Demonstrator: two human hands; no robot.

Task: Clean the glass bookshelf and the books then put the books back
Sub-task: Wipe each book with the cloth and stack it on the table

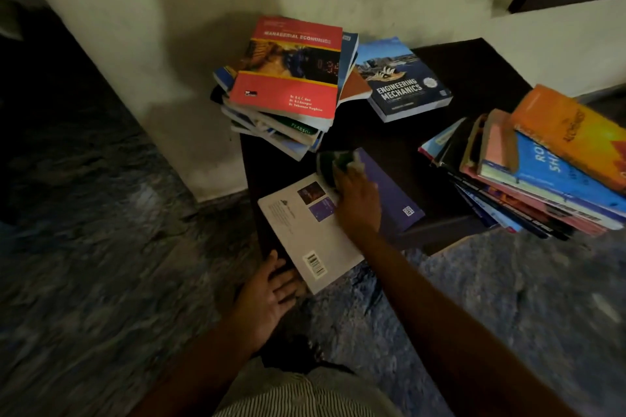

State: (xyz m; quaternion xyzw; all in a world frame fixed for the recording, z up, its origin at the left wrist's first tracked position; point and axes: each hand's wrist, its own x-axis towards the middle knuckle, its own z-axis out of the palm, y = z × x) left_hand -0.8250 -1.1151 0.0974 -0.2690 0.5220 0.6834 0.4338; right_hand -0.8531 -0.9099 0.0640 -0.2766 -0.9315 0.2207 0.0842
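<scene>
- Table (474, 78): dark top, its far left corner close to a pale wall (135, 27); mottled blue-grey floor (101, 247) around it.
- White-and-purple book (294, 230): lies flat, back cover up with the barcode showing, at the near left corner of the table; one corner overhangs the near edge.
- Right grip (359, 203): bare hand, arm reaching across the near edge; holds a green-and-white cloth (337, 162) down on the book's cover where white meets purple. Blurred, so finger detail is unclear.
- Left grip (267, 294): bare hand, fingers straight and spread wide, resting at the near left corner, fingertips touching the book's near edge; holds nothing.
- Left stack (271, 132): uneven pile of books at the far left corner, topped by a red book (291, 71) titled "Managerial Economics".
- Engineering Mechanics book (403, 85): single dark blue volume, flat, along the far edge just beside the left stack.
- Right stack (528, 179): fanned pile at the right edge, overhanging it; orange book (572, 132) on top, blue book (548, 173) beneath.
- Striped garment (305, 396): on the person, at the bottom of view.
</scene>
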